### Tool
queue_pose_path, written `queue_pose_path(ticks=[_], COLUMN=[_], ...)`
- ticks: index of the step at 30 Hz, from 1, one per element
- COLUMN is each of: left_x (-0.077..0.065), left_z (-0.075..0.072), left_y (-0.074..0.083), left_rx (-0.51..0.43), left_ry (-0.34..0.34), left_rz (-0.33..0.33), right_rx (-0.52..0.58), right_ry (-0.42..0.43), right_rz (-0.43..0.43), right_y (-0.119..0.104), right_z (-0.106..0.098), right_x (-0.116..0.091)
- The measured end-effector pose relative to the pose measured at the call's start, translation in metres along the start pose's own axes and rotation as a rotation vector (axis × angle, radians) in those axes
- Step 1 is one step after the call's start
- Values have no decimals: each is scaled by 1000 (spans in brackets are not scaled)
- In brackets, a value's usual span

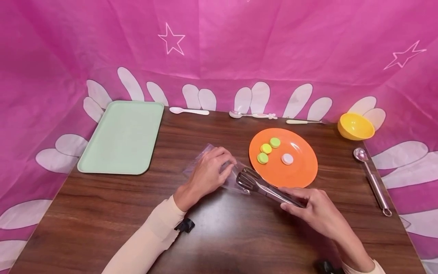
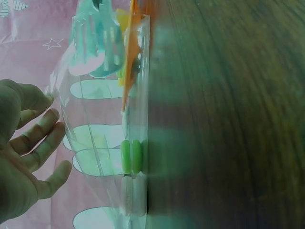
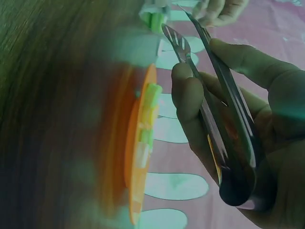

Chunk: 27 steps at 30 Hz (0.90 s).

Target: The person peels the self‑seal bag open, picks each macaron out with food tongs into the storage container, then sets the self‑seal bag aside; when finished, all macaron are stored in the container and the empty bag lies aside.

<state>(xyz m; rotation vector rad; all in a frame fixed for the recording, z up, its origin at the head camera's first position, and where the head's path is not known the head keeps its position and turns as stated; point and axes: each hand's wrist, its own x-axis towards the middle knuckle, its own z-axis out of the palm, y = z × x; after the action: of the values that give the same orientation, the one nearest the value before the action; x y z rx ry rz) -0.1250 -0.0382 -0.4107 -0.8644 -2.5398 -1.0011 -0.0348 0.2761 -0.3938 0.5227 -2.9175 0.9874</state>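
My left hand [image 1: 210,171] lies over a clear plastic bag [image 1: 230,182] and pinches its raised upper edge near the mouth. A green macaron [image 2: 126,157] and a pale macaron [image 2: 136,196] are inside the bag in the left wrist view. My right hand [image 1: 316,209] grips metal tongs [image 1: 273,192] between thumb and fingers. Their slotted tips are at the bag's mouth, slightly apart, with no macaron seen between them. To the right, an orange plate [image 1: 297,173] bears two green macarons [image 1: 275,142], a yellow macaron [image 1: 265,148] and a pale macaron [image 1: 287,159].
A pale green tray [image 1: 121,137] is at the left. Along the back edge lie a white-pink spoon [image 1: 189,111], another spoon [image 1: 253,115] and a cream-handled utensil [image 1: 301,121]. At the right are a yellow bowl [image 1: 356,127] and a metal scoop [image 1: 374,182].
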Motion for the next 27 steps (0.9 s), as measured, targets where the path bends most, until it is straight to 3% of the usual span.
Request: queue_pose_path(ticks=[6,15,21,27], left_x=[1,-1,0,2], left_z=[-2,-1,-3,-3], left_y=[2,-1,-5,-6], left_rx=[-5,33,55,44], left_ry=[-12,55,84,85], left_rz=[11,-2,1,-38], right_rx=[1,8,-49,-70], right_ry=[-39,-118,-64,-51], right_rz=[20,56,46,11], right_y=[-6,-24,-31,-36], right_z=[8,32,45,48], right_x=[13,54,70,76])
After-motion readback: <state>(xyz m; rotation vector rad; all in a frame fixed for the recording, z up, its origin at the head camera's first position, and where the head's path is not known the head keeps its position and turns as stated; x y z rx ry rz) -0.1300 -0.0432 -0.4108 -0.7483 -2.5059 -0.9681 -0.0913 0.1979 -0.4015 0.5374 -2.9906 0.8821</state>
